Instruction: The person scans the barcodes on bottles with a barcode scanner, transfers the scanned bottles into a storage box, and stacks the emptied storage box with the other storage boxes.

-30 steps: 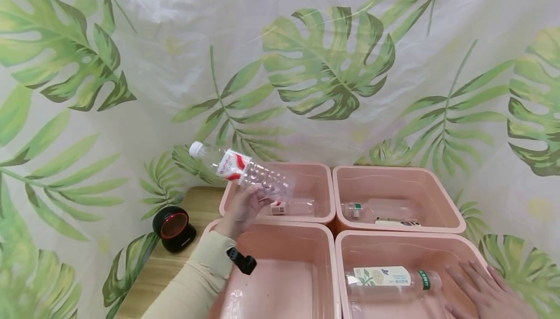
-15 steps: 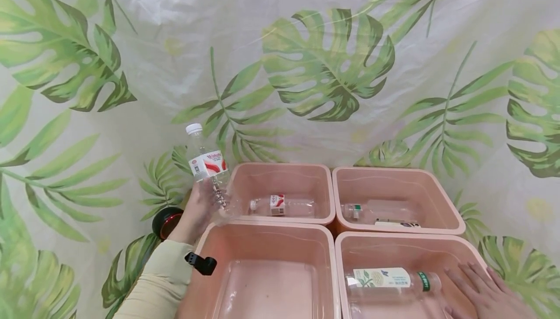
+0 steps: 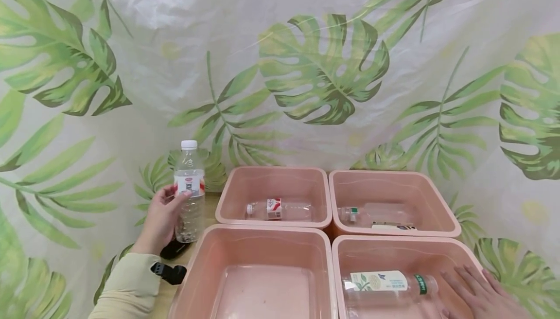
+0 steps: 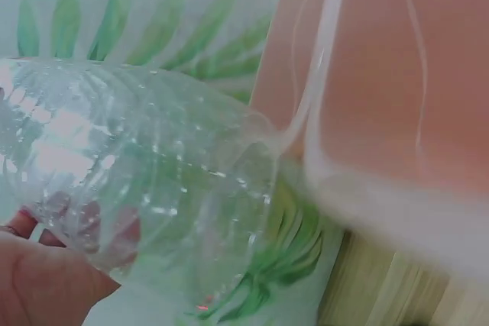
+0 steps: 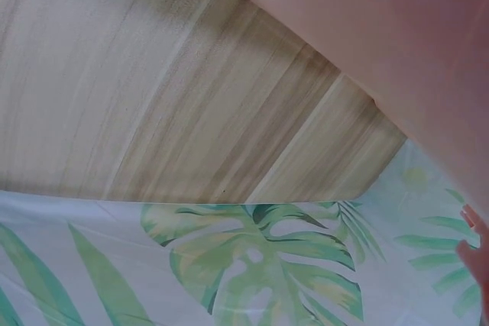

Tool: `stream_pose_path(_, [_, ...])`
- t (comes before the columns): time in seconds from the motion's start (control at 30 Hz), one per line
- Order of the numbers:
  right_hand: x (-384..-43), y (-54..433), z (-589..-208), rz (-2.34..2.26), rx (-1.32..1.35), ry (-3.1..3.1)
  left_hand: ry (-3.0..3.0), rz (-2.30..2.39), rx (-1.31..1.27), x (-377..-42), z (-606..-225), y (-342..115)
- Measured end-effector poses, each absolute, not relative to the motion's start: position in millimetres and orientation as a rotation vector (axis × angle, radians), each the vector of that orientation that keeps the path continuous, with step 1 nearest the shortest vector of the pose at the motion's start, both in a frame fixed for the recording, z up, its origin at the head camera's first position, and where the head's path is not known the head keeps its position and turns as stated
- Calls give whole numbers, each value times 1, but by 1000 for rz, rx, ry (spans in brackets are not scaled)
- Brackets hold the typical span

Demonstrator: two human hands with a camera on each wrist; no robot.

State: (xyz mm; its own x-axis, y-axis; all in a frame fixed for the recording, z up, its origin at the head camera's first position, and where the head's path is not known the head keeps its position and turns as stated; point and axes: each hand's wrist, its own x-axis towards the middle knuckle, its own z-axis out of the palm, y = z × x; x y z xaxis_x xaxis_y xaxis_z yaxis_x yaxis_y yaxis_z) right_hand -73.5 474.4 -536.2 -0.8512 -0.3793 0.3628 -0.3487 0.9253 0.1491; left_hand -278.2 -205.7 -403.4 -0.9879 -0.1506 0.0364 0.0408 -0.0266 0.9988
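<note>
My left hand (image 3: 161, 217) grips a clear plastic bottle (image 3: 189, 214) with a white cap and a red-and-white label. The bottle stands upright to the left of the pink bins, its ribbed lower body filling much of the left wrist view (image 4: 145, 166). At the lower right, my right hand (image 3: 485, 294) rests with spread fingers on the right side of the front right bin (image 3: 399, 242). Inside that bin lies a clear bottle with a green-and-white label (image 3: 379, 280). A similar red-labelled bottle (image 3: 274, 208) lies in the back left bin (image 3: 274, 172).
The front left bin (image 3: 267, 234) shows its bare floor. In the back right bin (image 3: 389, 177) lies another clear bottle (image 3: 385, 212). A black object (image 3: 175, 249) sits behind the left hand on the wooden table (image 3: 212, 207). A leaf-patterned curtain (image 3: 236, 27) hangs behind.
My left hand has carried the bottle leftward from over the back left bin, turning it from tilted to upright. My right hand has stayed on the front right bin.
</note>
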Motion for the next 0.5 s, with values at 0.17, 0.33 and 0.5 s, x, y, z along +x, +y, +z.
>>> stream_pose_path(0.17, [-72,475,-538,-122,548,-2695,-2479,-1747,218,-273,-408,-239])
stream_pose_path(0.33, [-72,474,-536,-132,544,-2685,-2728,-1462,179,-266,-424,-260])
stream_pose_path(0.5, [-72,470,-533,-147,420,-2825,-2838,-1363,187,-263,-439,-272])
